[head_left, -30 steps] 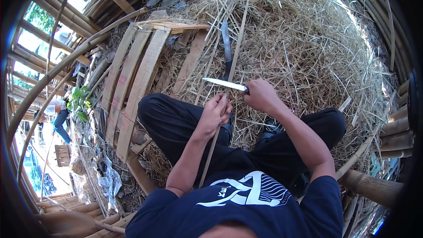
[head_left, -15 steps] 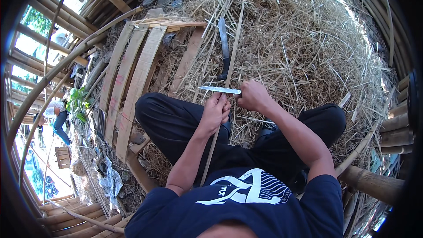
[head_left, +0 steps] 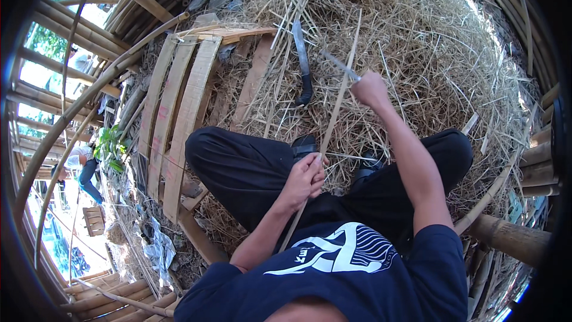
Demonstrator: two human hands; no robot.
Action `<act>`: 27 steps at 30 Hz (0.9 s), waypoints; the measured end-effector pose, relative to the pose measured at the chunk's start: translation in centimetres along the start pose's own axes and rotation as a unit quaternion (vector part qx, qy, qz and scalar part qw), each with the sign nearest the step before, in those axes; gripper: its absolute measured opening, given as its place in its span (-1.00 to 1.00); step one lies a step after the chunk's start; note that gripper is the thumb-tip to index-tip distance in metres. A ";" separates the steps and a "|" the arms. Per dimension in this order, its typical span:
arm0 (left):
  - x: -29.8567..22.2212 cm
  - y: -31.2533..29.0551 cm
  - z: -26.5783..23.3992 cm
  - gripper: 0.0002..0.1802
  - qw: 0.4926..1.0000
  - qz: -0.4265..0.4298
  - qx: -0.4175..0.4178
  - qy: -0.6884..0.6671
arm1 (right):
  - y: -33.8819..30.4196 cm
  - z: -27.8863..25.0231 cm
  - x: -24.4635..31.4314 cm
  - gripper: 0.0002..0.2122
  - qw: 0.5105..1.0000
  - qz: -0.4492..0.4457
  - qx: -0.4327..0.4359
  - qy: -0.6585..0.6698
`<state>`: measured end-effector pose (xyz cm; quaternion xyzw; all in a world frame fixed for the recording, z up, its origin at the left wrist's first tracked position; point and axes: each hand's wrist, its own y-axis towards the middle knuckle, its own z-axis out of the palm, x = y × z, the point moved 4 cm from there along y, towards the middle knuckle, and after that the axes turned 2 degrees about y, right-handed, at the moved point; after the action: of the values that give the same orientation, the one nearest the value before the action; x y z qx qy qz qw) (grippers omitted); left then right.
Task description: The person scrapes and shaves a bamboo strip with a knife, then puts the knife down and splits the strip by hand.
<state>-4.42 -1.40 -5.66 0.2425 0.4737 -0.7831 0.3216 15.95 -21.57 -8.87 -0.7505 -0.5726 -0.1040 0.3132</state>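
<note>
My left hand (head_left: 304,180) is closed around a long, thin bamboo strip (head_left: 335,110) in front of my lap. The strip slants up and away to the right over the straw, and its near end passes back beside my shirt. Farther out on the right, my right hand (head_left: 370,90) grips a knife (head_left: 341,64) by its handle, which the fingers hide. The narrow blade points to the far left and crosses the strip near its far part; whether it touches is unclear. A machete (head_left: 302,59) with a black handle lies on the straw beyond my left hand.
Loose straw (head_left: 417,42) covers the ground ahead. A wooden slatted pallet (head_left: 173,125) lies to the left, with several thin strips (head_left: 292,12) at its far right. A thick bamboo pole (head_left: 506,240) is at my right. A person (head_left: 86,170) is outside the bamboo fence.
My right hand with the knife has moved away and to the right, along the strip. My left hand has come nearer my body, and the strip now tilts more to the right.
</note>
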 end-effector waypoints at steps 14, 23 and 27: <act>-5.5 2.6 -2.8 -0.75 0.990 0.126 -0.046 0.038 | -9.9 3.4 6.9 -0.78 0.959 -0.258 0.105 -0.055; -5.6 3.2 -1.6 -0.76 0.989 0.120 -0.064 0.050 | -8.4 4.7 5.5 -0.84 0.958 -0.283 0.039 -0.042; -4.3 3.5 -2.2 -0.75 0.988 0.107 -0.081 0.071 | -7.6 4.7 5.3 -0.85 0.958 -0.276 0.046 -0.060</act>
<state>1.21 0.59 -5.73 0.3199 0.5290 -0.6840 0.3872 9.66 -13.44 -7.12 -0.5532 -0.7790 -0.1150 0.2719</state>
